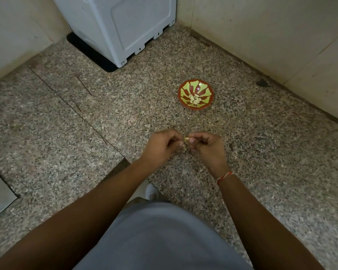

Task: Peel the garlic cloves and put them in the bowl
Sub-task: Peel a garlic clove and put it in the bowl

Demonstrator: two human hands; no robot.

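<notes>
A garlic clove (186, 140) is held between the two hands, low over the speckled stone floor (66, 133). It is pinched from one side by the fingertips of the left hand (161, 145) and from the other by those of the right hand (205, 146), so both hands are curled and brought together on the one clove. Only a pale sliver of it shows between the fingers; how much skin is still on it cannot be told.

The bowl (196, 96), red with a yellow-green pattern, is set on the floor beyond the hands and a little to the right, well apart from them. A small heap of peeled cloves (195, 98) is gathered at its bottom, so part of the task is judged done. Pale flecks that may be loose skin are seen on the floor under the hands.

The clove is judged to be light, small and firm, with a thin, dry, papery skin that tears easily. Once bared, the flesh is likely to be slightly sticky and slippery, so it could be squeezed out of a pinch. It is best held by its thick middle with one hand while the skin is caught at the pointed tip or the root end and pulled away by the other.

A white appliance (121, 26) stands in the far corner, and a red thread (224, 177) is worn on the right wrist.
</notes>
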